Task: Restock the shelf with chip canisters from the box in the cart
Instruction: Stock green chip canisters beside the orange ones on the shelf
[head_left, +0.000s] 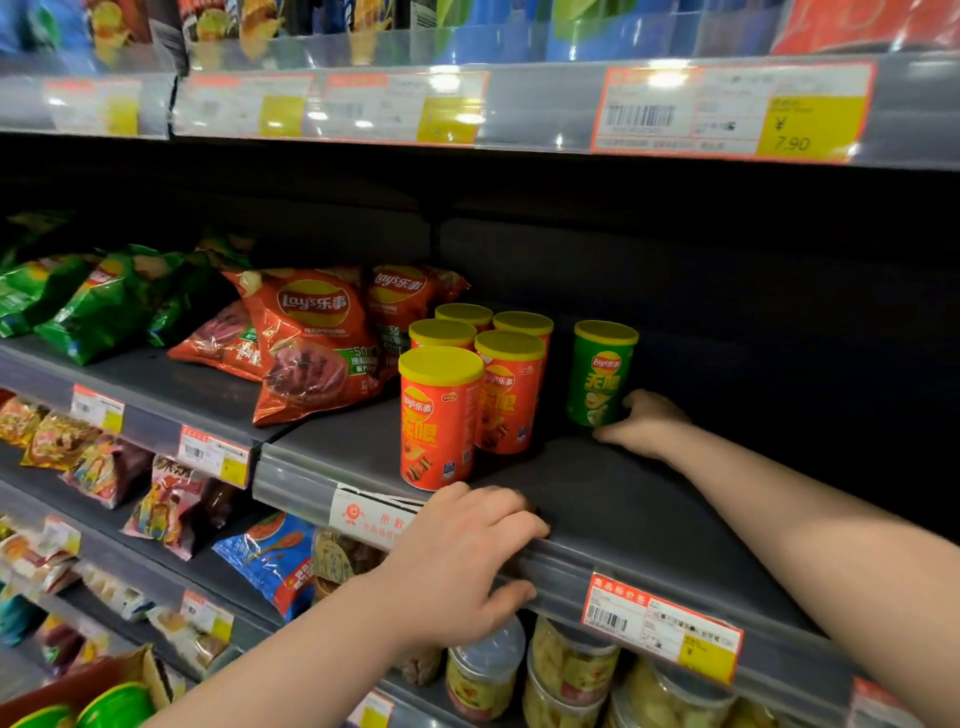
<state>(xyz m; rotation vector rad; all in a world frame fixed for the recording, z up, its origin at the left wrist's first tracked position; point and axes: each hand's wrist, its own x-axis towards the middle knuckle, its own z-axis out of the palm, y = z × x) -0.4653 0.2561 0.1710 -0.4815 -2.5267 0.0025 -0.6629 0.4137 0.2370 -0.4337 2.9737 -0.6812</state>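
A green chip canister (601, 374) with a yellow lid stands upright on the grey shelf (639, 499), to the right of several red canisters (441, 415) with yellow lids. My right hand (641, 423) reaches in and cups the green canister's base from the right, fingers against it. My left hand (467, 556) rests on the shelf's front edge, fingers curled over the rail, holding no canister. The box (98, 696) sits at the bottom left, with green lids showing inside.
Red chip bags (306, 338) and green chip bags (98, 301) lie left of the canisters. Price tags (662, 626) line the shelf rails. Clear-lidded tubs (571, 670) stand on the shelf below. The shelf right of the green canister is dark and bare.
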